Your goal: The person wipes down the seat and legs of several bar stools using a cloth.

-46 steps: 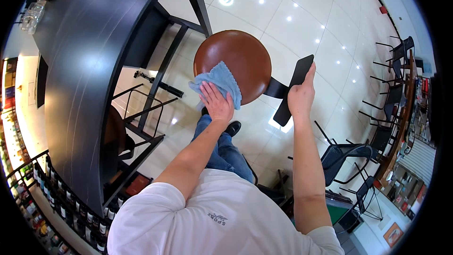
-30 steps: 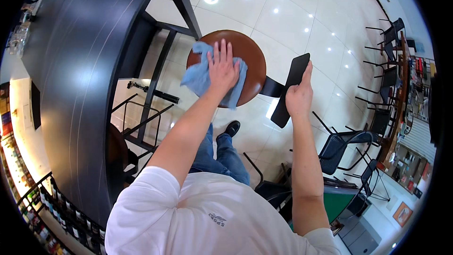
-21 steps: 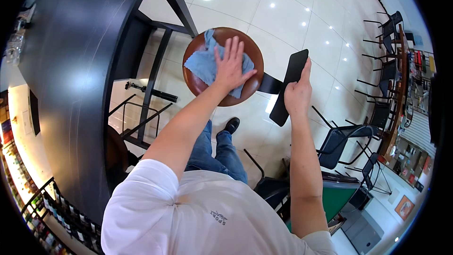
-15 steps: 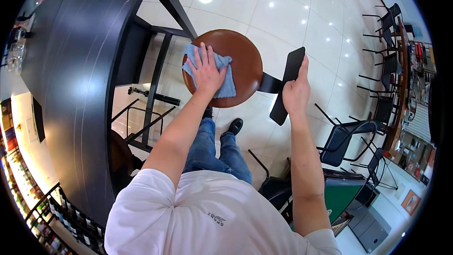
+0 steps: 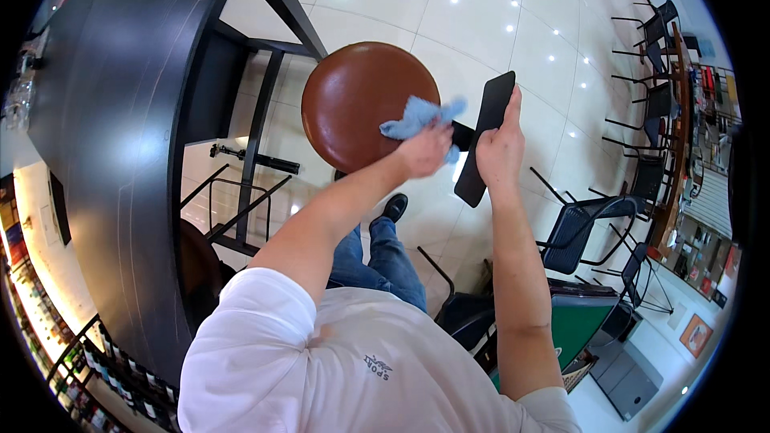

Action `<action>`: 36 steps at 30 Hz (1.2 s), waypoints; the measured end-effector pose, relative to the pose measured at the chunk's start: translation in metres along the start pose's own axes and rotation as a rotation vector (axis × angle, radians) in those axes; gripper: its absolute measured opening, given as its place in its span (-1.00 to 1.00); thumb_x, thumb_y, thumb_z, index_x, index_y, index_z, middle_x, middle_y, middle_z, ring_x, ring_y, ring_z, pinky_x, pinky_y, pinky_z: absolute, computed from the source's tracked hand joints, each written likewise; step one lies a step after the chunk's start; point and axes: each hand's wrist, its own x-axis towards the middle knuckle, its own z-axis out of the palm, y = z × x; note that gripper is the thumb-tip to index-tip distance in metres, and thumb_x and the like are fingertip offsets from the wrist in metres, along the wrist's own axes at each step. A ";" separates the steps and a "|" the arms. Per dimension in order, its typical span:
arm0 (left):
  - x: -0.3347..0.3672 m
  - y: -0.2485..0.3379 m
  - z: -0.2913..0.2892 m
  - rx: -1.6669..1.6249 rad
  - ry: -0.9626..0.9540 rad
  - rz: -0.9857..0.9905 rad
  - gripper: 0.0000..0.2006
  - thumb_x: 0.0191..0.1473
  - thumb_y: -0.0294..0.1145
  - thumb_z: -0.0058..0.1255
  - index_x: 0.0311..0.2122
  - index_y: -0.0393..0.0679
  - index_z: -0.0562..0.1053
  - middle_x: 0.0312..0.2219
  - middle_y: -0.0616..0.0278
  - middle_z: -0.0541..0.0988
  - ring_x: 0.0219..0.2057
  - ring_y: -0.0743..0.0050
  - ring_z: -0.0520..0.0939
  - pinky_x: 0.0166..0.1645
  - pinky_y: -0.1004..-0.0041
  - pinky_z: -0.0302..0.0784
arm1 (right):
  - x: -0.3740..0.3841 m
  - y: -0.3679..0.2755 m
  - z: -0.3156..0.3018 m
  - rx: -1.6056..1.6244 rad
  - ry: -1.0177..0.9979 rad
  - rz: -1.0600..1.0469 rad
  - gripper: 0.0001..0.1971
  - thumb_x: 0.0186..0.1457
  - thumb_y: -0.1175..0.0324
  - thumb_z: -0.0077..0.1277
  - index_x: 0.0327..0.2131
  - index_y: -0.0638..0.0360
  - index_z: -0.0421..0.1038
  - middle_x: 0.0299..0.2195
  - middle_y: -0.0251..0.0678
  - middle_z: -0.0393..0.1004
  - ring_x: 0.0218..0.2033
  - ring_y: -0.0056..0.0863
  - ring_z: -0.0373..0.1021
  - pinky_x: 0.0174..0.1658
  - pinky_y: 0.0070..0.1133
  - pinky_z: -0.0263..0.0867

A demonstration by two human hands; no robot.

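A round stool seat (image 5: 361,104) in brown leather lies ahead of me. Its black backrest (image 5: 487,138) rises on the right, joined by a short dark bracket (image 5: 463,135). My left hand (image 5: 427,151), somewhat smeared by motion, is closed on a light blue cloth (image 5: 419,116). Part of that cloth rests over the seat's right rim, and its far end reaches toward the bracket. My right hand (image 5: 501,156) grips the backrest from its outer side, with the thumb on the edge facing me. The backrest hides some of its fingers.
A tall dark table (image 5: 120,128) fills the left side, its frame legs beside the seat. Under it are a black tripod-like stand (image 5: 257,159) and a second stool (image 5: 200,265). Black chairs (image 5: 573,232) stand at right, near a green-topped table (image 5: 581,329). My shoe (image 5: 394,207) is below the seat.
My left hand has gone from the seat's left part to its right rim, taking the cloth along, now bunched. My right hand stays on the backrest. The whole view has shifted slightly.
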 end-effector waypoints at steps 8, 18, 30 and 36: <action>-0.104 -0.006 -0.038 -0.152 -0.024 0.099 -0.46 0.01 -0.27 0.13 0.11 -0.28 0.43 0.18 0.15 0.42 0.26 0.25 0.34 0.32 0.21 0.25 | -0.001 0.004 -0.003 0.002 0.012 0.009 -0.12 -0.04 0.72 -0.17 0.40 0.11 -0.17 -0.03 0.17 0.46 -0.17 0.16 0.46 -0.09 -0.21 0.39; -0.165 -0.019 -0.090 -0.059 -0.115 -0.125 -0.15 -0.10 -0.21 0.26 0.34 0.12 0.19 0.38 0.31 0.11 0.39 0.16 0.10 0.42 -0.02 -0.07 | 0.000 -0.003 -0.005 -0.042 -0.080 0.123 -0.14 -0.01 0.69 -0.20 0.40 0.10 -0.20 -0.05 0.13 0.49 -0.15 0.11 0.47 -0.06 -0.25 0.39; -0.019 -0.166 -0.132 -0.221 0.483 -1.004 -0.62 0.14 -0.08 0.04 -0.05 -0.12 0.52 -0.08 0.11 0.54 -0.04 0.00 0.50 0.04 0.13 0.45 | -0.002 -0.001 -0.001 -0.059 -0.049 0.087 -0.15 -0.02 0.68 -0.22 0.40 0.13 -0.18 -0.11 0.18 0.50 -0.23 0.13 0.48 -0.11 -0.21 0.37; -0.105 -0.193 -0.110 0.050 0.731 -0.869 -0.63 0.06 -0.26 0.14 0.00 -0.08 0.53 -0.06 0.05 0.49 -0.04 -0.02 0.49 0.07 0.18 0.43 | -0.001 -0.008 0.004 -0.030 0.007 -0.031 -0.15 -0.03 0.68 -0.22 0.39 0.14 -0.14 -0.01 0.17 0.46 -0.19 0.14 0.47 -0.09 -0.22 0.38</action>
